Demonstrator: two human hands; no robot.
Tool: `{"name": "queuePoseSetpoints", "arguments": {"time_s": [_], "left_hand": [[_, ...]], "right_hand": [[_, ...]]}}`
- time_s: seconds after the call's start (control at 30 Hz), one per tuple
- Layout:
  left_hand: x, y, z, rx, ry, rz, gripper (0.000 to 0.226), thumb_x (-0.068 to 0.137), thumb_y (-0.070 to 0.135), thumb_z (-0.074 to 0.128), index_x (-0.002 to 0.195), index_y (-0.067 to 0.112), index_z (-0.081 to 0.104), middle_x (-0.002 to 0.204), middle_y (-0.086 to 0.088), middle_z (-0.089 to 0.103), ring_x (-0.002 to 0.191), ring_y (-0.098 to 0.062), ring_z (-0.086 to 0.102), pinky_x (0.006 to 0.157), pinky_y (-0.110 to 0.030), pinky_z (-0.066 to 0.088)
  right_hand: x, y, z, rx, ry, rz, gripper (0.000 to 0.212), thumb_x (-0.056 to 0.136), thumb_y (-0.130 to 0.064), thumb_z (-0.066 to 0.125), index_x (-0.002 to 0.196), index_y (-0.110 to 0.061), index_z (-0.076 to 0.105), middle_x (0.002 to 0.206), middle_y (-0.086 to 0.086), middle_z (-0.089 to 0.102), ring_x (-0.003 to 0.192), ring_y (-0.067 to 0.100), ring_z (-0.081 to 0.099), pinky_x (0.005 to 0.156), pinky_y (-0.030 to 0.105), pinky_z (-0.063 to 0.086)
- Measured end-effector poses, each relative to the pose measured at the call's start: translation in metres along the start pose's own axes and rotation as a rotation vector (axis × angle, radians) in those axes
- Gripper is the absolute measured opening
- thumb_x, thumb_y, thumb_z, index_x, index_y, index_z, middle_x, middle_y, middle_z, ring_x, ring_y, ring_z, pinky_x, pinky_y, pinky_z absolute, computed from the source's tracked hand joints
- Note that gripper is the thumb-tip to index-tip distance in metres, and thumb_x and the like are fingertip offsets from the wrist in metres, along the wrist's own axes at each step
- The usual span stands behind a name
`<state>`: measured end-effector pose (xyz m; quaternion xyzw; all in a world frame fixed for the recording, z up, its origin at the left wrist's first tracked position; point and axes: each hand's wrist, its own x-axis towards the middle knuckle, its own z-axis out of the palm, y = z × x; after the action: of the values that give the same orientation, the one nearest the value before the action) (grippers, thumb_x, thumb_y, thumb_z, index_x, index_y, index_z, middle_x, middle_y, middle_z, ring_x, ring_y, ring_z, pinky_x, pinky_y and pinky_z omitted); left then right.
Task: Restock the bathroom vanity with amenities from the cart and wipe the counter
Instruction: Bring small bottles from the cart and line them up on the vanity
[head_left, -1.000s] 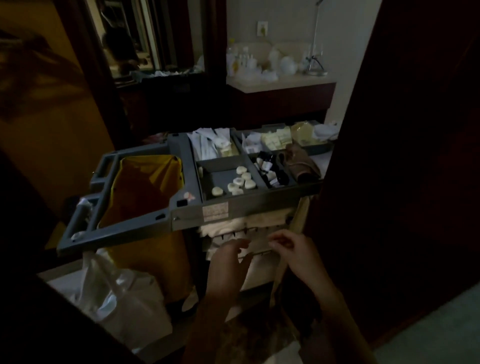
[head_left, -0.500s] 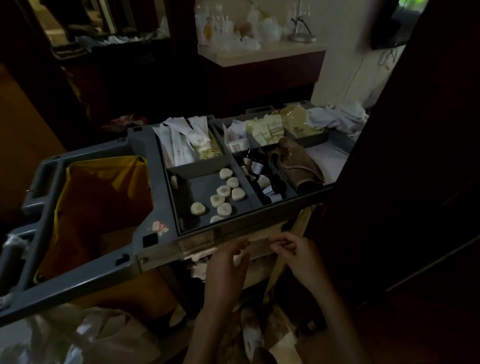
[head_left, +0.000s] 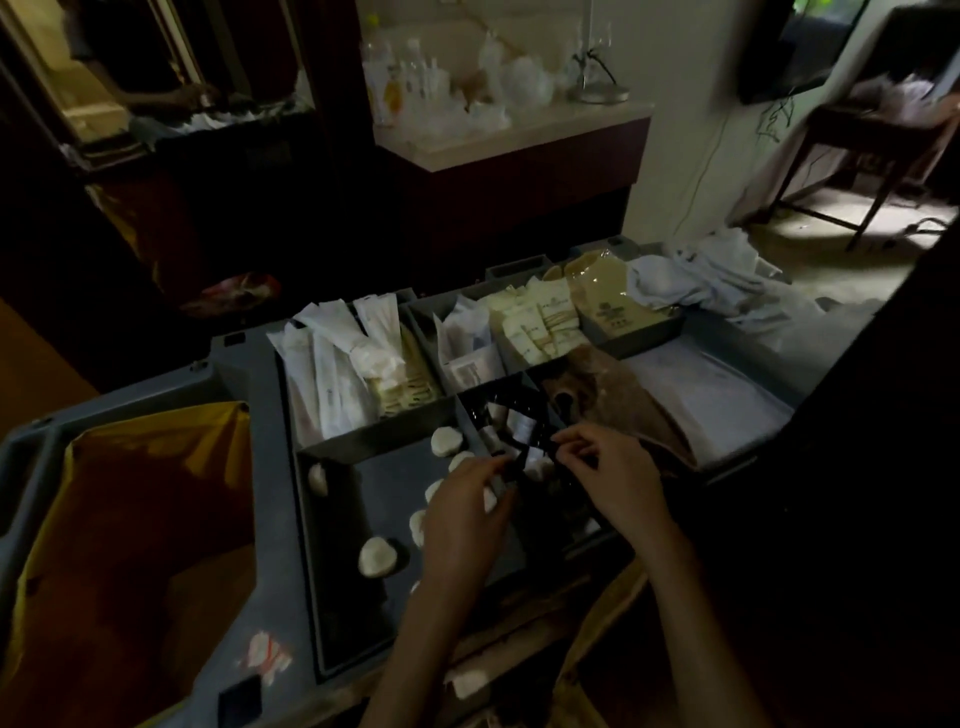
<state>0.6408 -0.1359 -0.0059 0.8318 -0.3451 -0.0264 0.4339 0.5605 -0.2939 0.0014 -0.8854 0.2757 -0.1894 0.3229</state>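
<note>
Dim room, seen from above your hands. You stand at a grey housekeeping cart (head_left: 275, 545) whose top tray is split into compartments.

Both your hands are over the narrow compartment of small dark bottles (head_left: 522, 426), near the front middle of the tray. Your left hand (head_left: 462, 519) has its fingers curled, and its grip is closed with thumb and fingertips pinching something small and dark at the compartment's left edge. Your right hand (head_left: 623, 478) is just beside it, its grip also closed in a fingertip pinch on a small dark item. In this light you cannot tell whether the two hands hold one bottle or two.

Left of the bottles, a wide flat compartment holds scattered round white soaps (head_left: 377, 557). Your left wrist crosses over that compartment. Behind it stand long white packets (head_left: 332, 374). Cream packets (head_left: 540, 322) fill the back compartments, and a brown cloth (head_left: 628, 405) lies to the right of the bottles.

A yellow bag (head_left: 156, 467) hangs open at the cart's left end. Crumpled white linen (head_left: 722, 275) sits at its far right.

Well behind the cart, a pale tabletop (head_left: 519, 145) carries clear bottles (head_left: 410, 78).
</note>
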Motion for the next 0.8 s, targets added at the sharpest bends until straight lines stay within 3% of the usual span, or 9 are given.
{"name": "queuePoseSetpoints", "arguments": {"time_s": [0.1,0.2,0.3,0.43,0.53,0.6,0.7,0.8], "left_hand": [[0.031,-0.001,0.012,0.031,-0.037,0.062,0.023,0.083,0.016,0.071,0.106,0.015,0.071,0.1,-0.002,0.069,0.09,-0.015,0.062,0.072,-0.018,0.042],[0.055,-0.008,0.026,0.14,-0.121,0.083,0.019,0.081,0.032,0.064,0.089,0.016,0.073,0.088,-0.003,0.068,0.082,-0.019,0.062,0.068,-0.033,0.049],[0.071,-0.015,0.041,0.311,-0.221,0.13,0.025,0.074,0.034,0.058,0.076,0.012,0.069,0.069,-0.005,0.063,0.066,-0.026,0.059,0.061,-0.033,0.045],[0.076,-0.018,0.053,0.417,-0.263,0.251,0.022,0.07,0.027,0.06,0.083,0.012,0.068,0.069,-0.003,0.068,0.06,-0.027,0.061,0.071,-0.035,0.046],[0.075,-0.021,0.056,0.399,-0.313,0.252,0.024,0.07,0.024,0.062,0.085,0.006,0.068,0.078,-0.011,0.069,0.06,-0.031,0.062,0.062,-0.035,0.05],[0.074,-0.018,0.055,0.386,-0.359,0.219,0.038,0.073,0.02,0.066,0.103,-0.003,0.064,0.092,-0.018,0.068,0.064,-0.035,0.063,0.055,-0.037,0.051],[0.074,-0.019,0.056,0.42,-0.386,0.173,0.052,0.079,0.02,0.068,0.122,-0.005,0.054,0.1,-0.021,0.063,0.077,-0.039,0.062,0.062,-0.044,0.053],[0.072,-0.024,0.062,0.398,-0.396,0.21,0.032,0.078,0.015,0.059,0.103,-0.006,0.06,0.085,-0.021,0.063,0.067,-0.037,0.061,0.055,-0.04,0.051]], "right_hand": [[0.035,0.006,-0.002,-0.015,0.01,-0.026,0.013,0.088,-0.022,0.067,0.098,-0.028,0.068,0.082,-0.018,0.062,0.079,0.003,0.061,0.072,0.027,0.053],[0.06,0.009,-0.003,-0.013,-0.004,-0.049,0.013,0.088,-0.021,0.067,0.1,-0.026,0.069,0.086,-0.014,0.066,0.079,0.001,0.06,0.073,0.026,0.053],[0.07,0.015,0.001,0.009,-0.04,-0.078,0.013,0.088,-0.022,0.066,0.1,-0.027,0.068,0.089,-0.013,0.068,0.079,-0.001,0.06,0.072,0.022,0.052],[0.068,0.024,0.013,-0.034,-0.079,-0.114,0.014,0.089,-0.024,0.066,0.102,-0.029,0.068,0.095,-0.013,0.067,0.085,0.002,0.062,0.07,0.013,0.046],[0.064,0.03,0.021,-0.084,-0.046,-0.139,0.015,0.088,-0.023,0.067,0.103,-0.027,0.07,0.103,-0.01,0.069,0.094,0.005,0.061,0.073,0.008,0.037],[0.063,0.031,0.023,-0.092,-0.015,-0.152,0.015,0.088,-0.021,0.068,0.101,-0.026,0.071,0.107,-0.009,0.07,0.099,0.006,0.061,0.076,0.009,0.036],[0.064,0.032,0.024,-0.113,0.018,-0.188,0.014,0.086,-0.018,0.069,0.098,-0.024,0.072,0.104,-0.006,0.071,0.096,0.011,0.064,0.076,0.014,0.04],[0.065,0.03,0.025,-0.108,0.014,-0.197,0.012,0.087,-0.018,0.069,0.097,-0.024,0.072,0.101,-0.007,0.071,0.093,0.012,0.064,0.074,0.013,0.04]]}}
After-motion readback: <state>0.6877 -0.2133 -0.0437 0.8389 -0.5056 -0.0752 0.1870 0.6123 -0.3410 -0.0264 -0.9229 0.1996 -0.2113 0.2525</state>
